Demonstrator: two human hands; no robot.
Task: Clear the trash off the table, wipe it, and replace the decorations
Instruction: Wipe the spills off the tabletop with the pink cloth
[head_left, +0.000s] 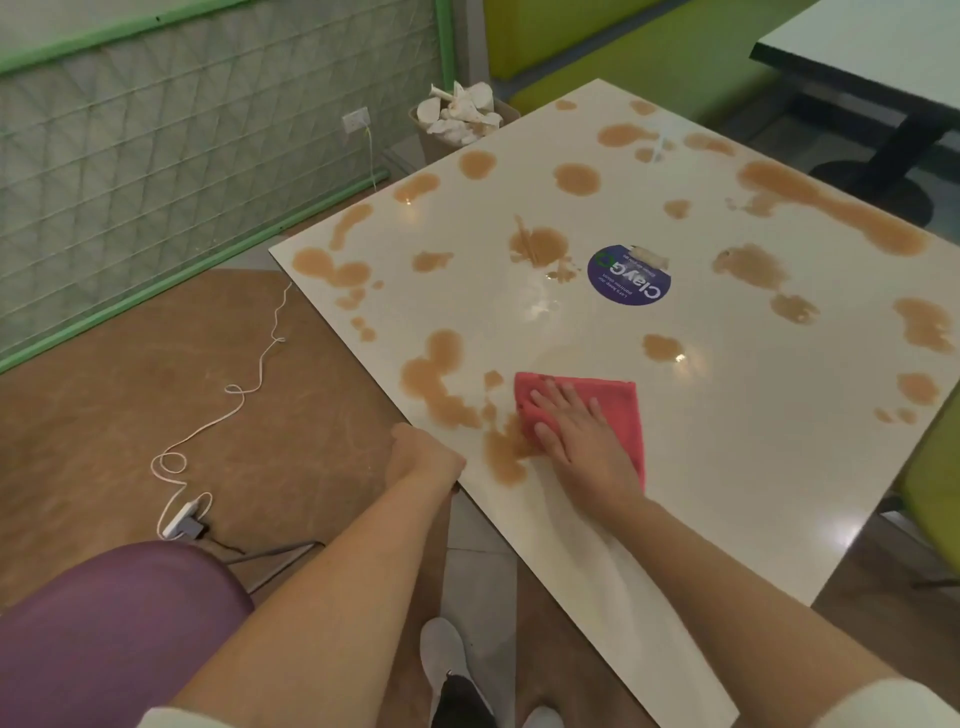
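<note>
— On the near part of the white table (727, 467), what lies under your right hand (582, 441)?
— Your pink cloth (618, 410), pressed flat by straight, spread fingers, its corner touching a brown spill (506, 452).
— And your left hand (423, 457)?
— It rests at the table's edge just beside the cloth; you cannot tell from here how its fingers curl or whether they hold anything.
— Beyond the cloth?
— More brown puddles all over the tabletop, and a round blue sticker (628, 275) near its middle.
— Farther still?
— A bin of crumpled white paper (460, 117) stands past the table's far corner.
</note>
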